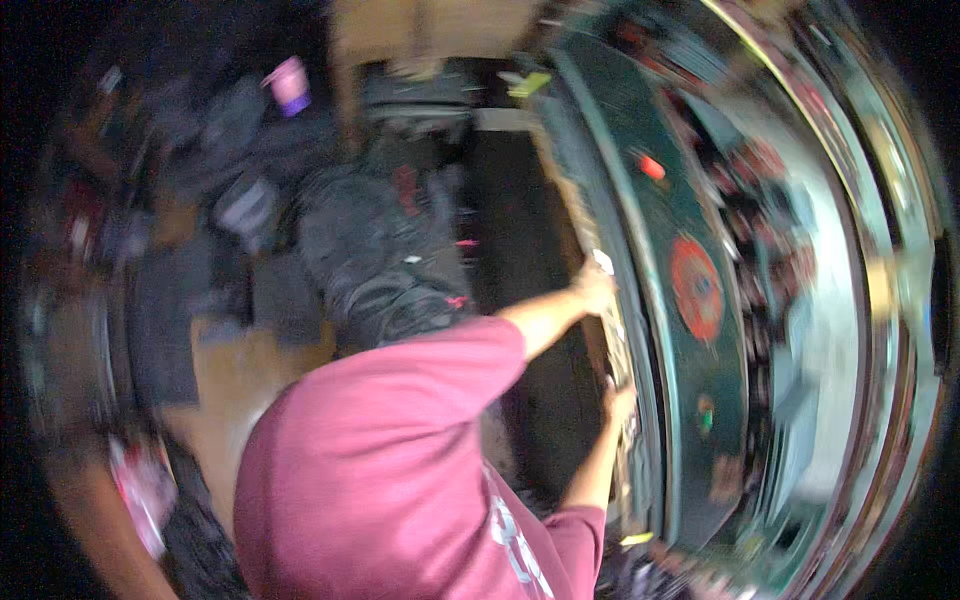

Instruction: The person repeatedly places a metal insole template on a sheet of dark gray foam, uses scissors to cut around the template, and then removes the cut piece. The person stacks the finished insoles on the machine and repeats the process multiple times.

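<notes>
My arms in maroon sleeves stretch to the right, toward a long green machine (660,230). A narrow tan strip (572,195) with an uneven edge runs along its near side. My left hand (596,288), the farther one, is closed on this strip, beside a small white spot (602,262). Nearer to me, my right hand (620,402) is also closed at the strip. Motion blur smears the fingers, and their undersides are hidden. What the strip is made of cannot be told.
On the machine's top are a red ring mark (697,288) and a small orange-red piece (652,166). Dark bulky bundles (355,225) lie at the left, near a brown board (245,375). Farther off stands a pink and purple cup-shaped thing (289,86). Pale rails (885,290) curve along the right.
</notes>
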The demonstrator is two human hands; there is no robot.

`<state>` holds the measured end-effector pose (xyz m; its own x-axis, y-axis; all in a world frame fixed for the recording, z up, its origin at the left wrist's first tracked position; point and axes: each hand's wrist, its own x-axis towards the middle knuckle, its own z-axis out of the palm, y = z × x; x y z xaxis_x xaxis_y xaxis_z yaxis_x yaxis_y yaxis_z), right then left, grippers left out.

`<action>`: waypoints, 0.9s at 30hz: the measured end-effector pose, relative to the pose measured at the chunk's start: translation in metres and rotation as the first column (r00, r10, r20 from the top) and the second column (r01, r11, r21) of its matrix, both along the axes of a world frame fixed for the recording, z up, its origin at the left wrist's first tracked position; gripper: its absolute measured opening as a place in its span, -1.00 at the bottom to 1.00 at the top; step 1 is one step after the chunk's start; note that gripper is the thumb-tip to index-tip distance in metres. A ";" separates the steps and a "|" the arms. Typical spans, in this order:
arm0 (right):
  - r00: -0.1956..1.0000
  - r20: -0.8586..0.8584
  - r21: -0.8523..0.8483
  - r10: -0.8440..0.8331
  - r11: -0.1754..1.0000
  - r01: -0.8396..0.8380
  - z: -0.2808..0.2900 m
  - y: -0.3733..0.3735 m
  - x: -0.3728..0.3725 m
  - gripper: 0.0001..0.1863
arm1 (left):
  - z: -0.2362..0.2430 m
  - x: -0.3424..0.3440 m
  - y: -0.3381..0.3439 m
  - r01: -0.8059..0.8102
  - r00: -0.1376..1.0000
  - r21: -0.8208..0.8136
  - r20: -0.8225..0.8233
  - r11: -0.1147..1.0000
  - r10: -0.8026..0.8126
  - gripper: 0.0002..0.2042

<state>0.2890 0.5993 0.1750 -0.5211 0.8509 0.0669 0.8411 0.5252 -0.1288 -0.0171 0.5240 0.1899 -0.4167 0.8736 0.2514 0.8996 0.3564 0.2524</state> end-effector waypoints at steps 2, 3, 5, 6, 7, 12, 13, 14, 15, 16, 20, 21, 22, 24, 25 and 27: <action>0.999 -0.005 0.072 -0.041 0.997 0.042 -0.002 -0.009 -0.003 -0.17 | 0.014 -0.003 -0.013 -0.039 0.997 0.115 -0.056 0.993 0.046 -0.75; 0.998 -0.039 0.140 -0.052 0.989 0.057 -0.006 -0.016 -0.006 -0.20 | 0.020 -0.001 -0.015 -0.032 0.999 0.031 -0.017 0.999 0.032 -0.73; 0.995 -0.066 0.149 -0.075 0.985 0.084 -0.001 -0.023 -0.011 -0.25 | 0.026 -0.003 -0.019 0.044 0.999 -0.136 0.006 0.990 -0.044 -0.68; 0.988 -0.124 0.072 -0.093 0.992 0.103 0.003 -0.026 -0.012 -0.27 | 0.026 -0.004 -0.022 0.097 0.995 -0.162 -0.009 0.982 -0.099 -0.65; 0.982 -0.145 0.040 -0.117 0.991 0.124 0.007 -0.030 -0.014 -0.27 | 0.025 -0.004 -0.020 0.092 0.996 -0.113 0.007 0.989 -0.092 -0.63; 0.987 -0.088 0.026 -0.134 0.990 0.136 0.030 -0.042 -0.021 -0.30 | 0.012 -0.015 -0.017 0.096 0.992 -0.012 0.081 0.995 -0.095 -0.66; 0.986 -0.110 -0.012 -0.123 0.992 0.122 0.031 -0.044 -0.021 -0.31 | 0.007 -0.019 -0.020 0.103 0.992 -0.013 0.075 0.995 -0.101 -0.68; 0.986 -0.106 -0.067 -0.125 0.991 0.119 0.033 -0.045 -0.020 -0.32 | 0.005 -0.021 -0.022 0.105 0.991 -0.024 0.089 0.994 -0.103 -0.70; 0.982 -0.142 -0.060 -0.124 0.991 0.117 0.032 -0.047 -0.020 -0.32 | 0.002 -0.024 -0.023 0.136 0.988 0.030 0.063 0.990 -0.138 -0.71; 0.979 -0.163 -0.094 -0.119 0.990 0.105 0.033 -0.048 -0.020 -0.32 | 0.000 -0.026 -0.025 0.152 0.986 0.017 0.060 0.988 -0.153 -0.72; 0.984 -0.121 -0.275 -0.128 0.957 0.091 0.053 -0.042 -0.018 -0.36 | 0.003 -0.031 -0.031 0.192 0.980 0.037 0.044 0.981 -0.193 -0.76; 0.991 -0.077 -0.338 -0.105 0.938 0.074 0.065 -0.035 -0.020 -0.36 | 0.010 -0.031 -0.031 0.205 0.977 0.027 0.047 0.978 -0.206 -0.77; 0.995 0.026 -0.429 -0.099 0.898 0.101 0.078 -0.028 -0.023 -0.36 | 0.016 -0.032 -0.031 0.220 0.973 -0.005 0.066 0.975 -0.220 -0.77; 0.999 0.036 -0.562 -0.025 0.826 0.041 0.108 -0.007 -0.029 -0.35 | 0.034 -0.032 -0.027 0.238 0.963 -0.060 0.146 0.969 -0.228 -0.78; 1.000 -0.001 -0.625 -0.025 0.780 0.019 0.122 0.003 -0.031 -0.35 | 0.043 -0.030 -0.025 0.241 0.954 -0.078 0.204 0.967 -0.222 -0.78; 0.965 -0.259 -0.597 -0.043 0.792 -0.125 0.141 0.020 -0.045 -0.33 | 0.058 -0.027 -0.016 0.275 0.897 -0.046 0.373 0.960 -0.239 -0.79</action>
<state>0.2439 0.6189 0.3163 -0.5938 0.7372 -0.3224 0.7162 0.3016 -0.6294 -0.0437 0.5079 0.2480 -0.2206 0.9747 0.0371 0.8169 0.1638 0.5530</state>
